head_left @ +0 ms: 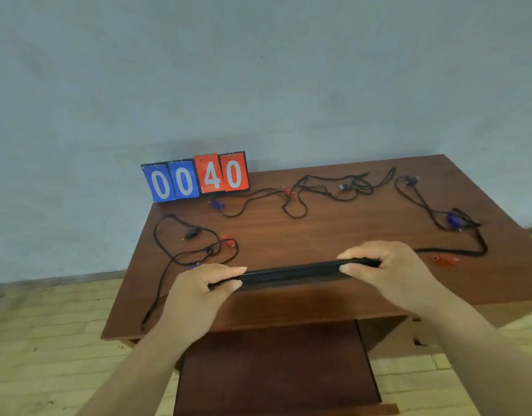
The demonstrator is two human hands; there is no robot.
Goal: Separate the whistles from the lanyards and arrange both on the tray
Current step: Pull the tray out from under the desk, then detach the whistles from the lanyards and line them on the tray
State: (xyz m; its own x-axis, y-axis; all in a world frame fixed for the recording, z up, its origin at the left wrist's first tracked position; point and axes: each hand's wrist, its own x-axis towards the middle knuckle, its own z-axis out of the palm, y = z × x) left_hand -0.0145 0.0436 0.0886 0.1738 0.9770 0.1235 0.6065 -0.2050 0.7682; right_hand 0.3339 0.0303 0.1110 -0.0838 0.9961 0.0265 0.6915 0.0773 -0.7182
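From the head view, your left hand [198,291] and right hand [384,265] each pinch one end of the black tray [291,273], held flat just over the near part of the table [333,232]. Keep it level and put it down on the bare wood in front of you. Don't trap the lanyards [195,250] and whistles [453,220] lying all around, still joined.

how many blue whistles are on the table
2 clear: one near the scoreboard, one at the right edge. A purplish bit by the left hand may be a third.
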